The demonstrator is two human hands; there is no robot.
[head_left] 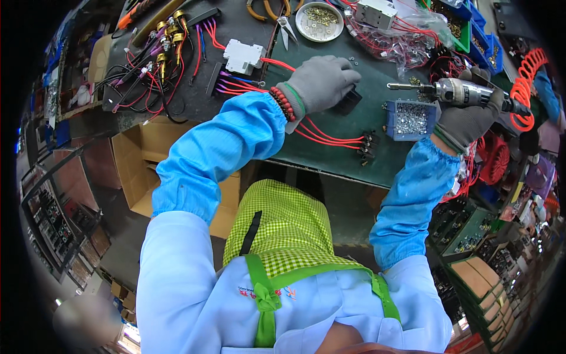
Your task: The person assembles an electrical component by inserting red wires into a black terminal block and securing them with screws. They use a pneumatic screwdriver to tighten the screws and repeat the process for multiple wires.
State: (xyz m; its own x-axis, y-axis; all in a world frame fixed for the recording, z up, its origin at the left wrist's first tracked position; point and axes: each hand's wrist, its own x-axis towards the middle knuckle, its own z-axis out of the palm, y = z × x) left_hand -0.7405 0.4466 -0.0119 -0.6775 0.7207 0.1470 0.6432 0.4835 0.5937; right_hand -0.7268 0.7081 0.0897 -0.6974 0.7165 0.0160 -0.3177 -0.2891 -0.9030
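My left hand (323, 82), in a grey glove, is closed over a black block-shaped part (348, 102) on the green work surface; the fingers cover much of it. Red wires (327, 139) run from beneath this hand to a small black terminal block (367, 148) near the front edge. With my right hand (471, 121), also gloved, I grip a silver air screwdriver (466, 92), whose long bit points left. Just below the bit stands a blue bin (390, 121) of small silver screws.
A white breaker (243, 57) with red wires lies left of my left hand. Beyond are a dish (321, 39) of brass parts, scissors (286, 30) and bagged red wiring (389, 50). Wired gold components (168, 41) lie far left. A coiled orange hose (522, 88) hangs at right.
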